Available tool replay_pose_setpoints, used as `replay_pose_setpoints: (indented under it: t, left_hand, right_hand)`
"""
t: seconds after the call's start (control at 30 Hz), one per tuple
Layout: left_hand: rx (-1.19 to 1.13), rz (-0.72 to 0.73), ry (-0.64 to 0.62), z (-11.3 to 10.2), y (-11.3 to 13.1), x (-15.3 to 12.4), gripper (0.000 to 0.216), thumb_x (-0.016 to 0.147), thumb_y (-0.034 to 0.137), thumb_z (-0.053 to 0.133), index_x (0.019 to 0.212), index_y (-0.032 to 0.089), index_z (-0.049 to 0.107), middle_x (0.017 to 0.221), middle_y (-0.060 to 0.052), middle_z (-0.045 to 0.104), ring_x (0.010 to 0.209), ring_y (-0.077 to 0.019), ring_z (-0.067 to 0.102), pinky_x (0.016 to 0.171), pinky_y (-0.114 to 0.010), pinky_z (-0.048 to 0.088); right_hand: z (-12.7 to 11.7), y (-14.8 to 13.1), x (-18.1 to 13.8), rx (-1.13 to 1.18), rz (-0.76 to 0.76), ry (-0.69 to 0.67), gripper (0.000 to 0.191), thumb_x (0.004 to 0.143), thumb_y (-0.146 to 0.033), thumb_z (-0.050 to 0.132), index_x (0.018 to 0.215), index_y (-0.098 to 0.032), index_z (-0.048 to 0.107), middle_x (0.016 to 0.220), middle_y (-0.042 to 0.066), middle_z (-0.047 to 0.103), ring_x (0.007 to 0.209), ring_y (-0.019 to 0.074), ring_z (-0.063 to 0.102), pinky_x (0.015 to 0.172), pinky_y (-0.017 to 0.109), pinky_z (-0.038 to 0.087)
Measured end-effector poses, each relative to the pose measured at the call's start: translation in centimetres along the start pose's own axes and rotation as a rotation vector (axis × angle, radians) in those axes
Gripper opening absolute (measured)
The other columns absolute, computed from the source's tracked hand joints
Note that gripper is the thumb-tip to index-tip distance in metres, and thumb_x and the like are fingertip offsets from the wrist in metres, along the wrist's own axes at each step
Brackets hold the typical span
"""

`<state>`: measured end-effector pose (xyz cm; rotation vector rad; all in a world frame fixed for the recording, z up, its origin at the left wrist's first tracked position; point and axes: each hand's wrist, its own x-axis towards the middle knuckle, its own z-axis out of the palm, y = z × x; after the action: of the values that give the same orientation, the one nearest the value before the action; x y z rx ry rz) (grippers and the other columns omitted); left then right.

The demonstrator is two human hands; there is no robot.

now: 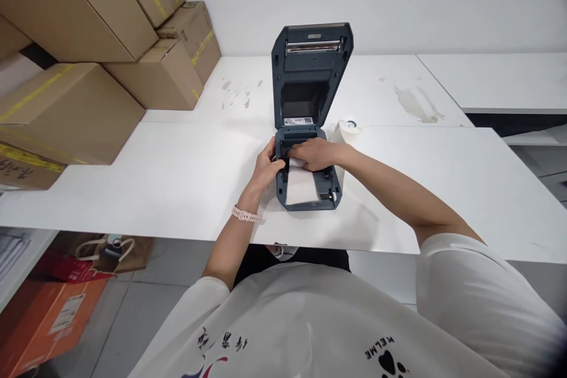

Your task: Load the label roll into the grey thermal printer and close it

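A dark grey label printer (309, 207) stands on the white table, its lid (299, 77) raised. White label paper (302, 186) lies across the front of its open bay. My left hand (264, 170) grips the printer's left side wall, with the thumb over the rim and the other fingers outside. Inside the bay is my right hand (312, 153), back upward, its fingers curled down at the rear end of the paper. Those fingertips are partly hidden. A roll of white labels (349, 126) rests behind the printer's right side, a strip trailing from it.
Cardboard boxes (66, 112) with yellow tape are stacked on the left of the table (199, 189). A white wall (376, 0) closes off the back. Below left, an orange box (57, 319) and a paper bag (137, 251) are on the floor. An open shelf gap (514, 124) is at right.
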<state>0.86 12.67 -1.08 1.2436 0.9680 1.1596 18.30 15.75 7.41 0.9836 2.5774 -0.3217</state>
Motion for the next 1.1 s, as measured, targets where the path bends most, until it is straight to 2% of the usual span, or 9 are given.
replay_pose_setpoints:
  t: [0.1, 0.23, 0.43, 0.57, 0.67, 0.8, 0.9, 1.0, 1.1]
  left_hand:
    - [-0.009, 0.024, -0.012, 0.0, 0.1, -0.1, 0.089, 0.059, 0.014, 0.060, 0.148, 0.016, 0.054, 0.147, -0.011, 0.064, 0.141, -0.0323, 0.055, 0.120, -0.043, 0.043]
    - [-0.007, -0.046, 0.022, 0.0, 0.3, -0.3, 0.098, 0.061, 0.015, 0.063, 0.157, 0.016, 0.043, 0.162, -0.013, 0.051, 0.150, -0.0323, 0.046, 0.125, -0.045, 0.039]
    - [-0.006, -0.012, 0.007, 0.2, 0.3, -0.5, 0.091, 0.063, 0.014, 0.063, 0.153, 0.020, 0.048, 0.160, -0.010, 0.053, 0.151, -0.0329, 0.046, 0.125, -0.046, 0.040]
    - [-0.010, 0.009, -0.004, 0.3, 0.3, -0.5, 0.091, 0.063, 0.014, 0.061, 0.154, 0.019, 0.048, 0.159, -0.011, 0.054, 0.149, -0.0334, 0.049, 0.125, -0.049, 0.040]
    - [-0.011, -0.006, -0.004, 0.2, 0.3, -0.5, 0.093, 0.064, 0.014, 0.063, 0.155, 0.019, 0.045, 0.162, -0.012, 0.051, 0.151, -0.0335, 0.045, 0.127, -0.049, 0.037]
    - [-0.029, -0.020, 0.002, 0.0, 0.0, -0.5, 0.094, 0.064, 0.013, 0.065, 0.156, 0.020, 0.045, 0.162, -0.011, 0.051, 0.153, -0.0336, 0.044, 0.128, -0.048, 0.036]
    - [-0.059, -0.035, 0.026, -0.2, -0.3, -0.4, 0.095, 0.063, 0.011, 0.067, 0.156, 0.021, 0.047, 0.162, -0.009, 0.052, 0.153, -0.0335, 0.044, 0.129, -0.047, 0.036]
    - [-0.086, -0.038, 0.033, -0.3, -0.5, -0.3, 0.097, 0.062, 0.011, 0.068, 0.156, 0.022, 0.047, 0.163, -0.009, 0.051, 0.153, -0.0338, 0.043, 0.129, -0.049, 0.036]
    - [-0.089, -0.049, 0.040, -0.2, -0.6, -0.3, 0.098, 0.061, 0.012, 0.068, 0.156, 0.020, 0.046, 0.164, -0.011, 0.049, 0.154, -0.0343, 0.043, 0.128, -0.048, 0.036]
  right_hand:
    - [-0.9, 1.1, -1.8, 0.213, -0.123, 0.083, 0.056, 0.081, -0.011, 0.064, 0.136, -0.018, 0.066, 0.126, 0.013, 0.072, 0.112, 0.0310, 0.068, 0.087, 0.039, 0.051]
    - [-0.3, 3.6, -9.1, 0.629, -0.255, 0.398, 0.037, 0.085, -0.032, 0.073, 0.122, -0.026, 0.072, 0.123, 0.006, 0.072, 0.102, 0.0226, 0.066, 0.089, 0.036, 0.052]
    - [7.8, 7.9, -16.8, 0.958, 0.158, 0.616, 0.030, 0.079, -0.042, 0.084, 0.104, -0.031, 0.073, 0.108, 0.004, 0.070, 0.100, 0.0235, 0.063, 0.090, 0.039, 0.051]
    - [13.4, 8.9, -14.8, 1.016, 0.463, 0.721, 0.046, 0.068, -0.052, 0.090, 0.101, -0.025, 0.071, 0.106, 0.005, 0.070, 0.089, 0.0212, 0.063, 0.088, 0.041, 0.054]
    - [14.7, 9.5, -13.6, 1.100, 0.448, 0.640, 0.058, 0.067, -0.057, 0.088, 0.112, -0.024, 0.071, 0.114, 0.007, 0.072, 0.098, 0.0245, 0.068, 0.095, 0.045, 0.057]
    - [13.0, 11.8, -13.3, 1.162, 0.402, 0.703, 0.084, 0.071, -0.057, 0.086, 0.145, -0.035, 0.055, 0.147, 0.009, 0.062, 0.140, 0.0312, 0.056, 0.117, 0.051, 0.047]
    - [11.3, 14.0, -11.1, 1.113, 0.410, 0.753, 0.099, 0.064, -0.054, 0.090, 0.152, -0.035, 0.047, 0.161, 0.010, 0.049, 0.151, 0.0321, 0.046, 0.120, 0.050, 0.046]
    - [10.1, 15.1, -7.6, 1.090, 0.404, 0.720, 0.107, 0.057, -0.054, 0.090, 0.150, -0.025, 0.047, 0.151, 0.014, 0.058, 0.136, 0.0343, 0.059, 0.106, 0.048, 0.056]
    - [8.9, 14.8, -5.3, 0.996, 0.421, 0.786, 0.084, 0.062, -0.065, 0.080, 0.129, -0.020, 0.058, 0.122, 0.014, 0.073, 0.110, 0.0316, 0.069, 0.088, 0.045, 0.060]
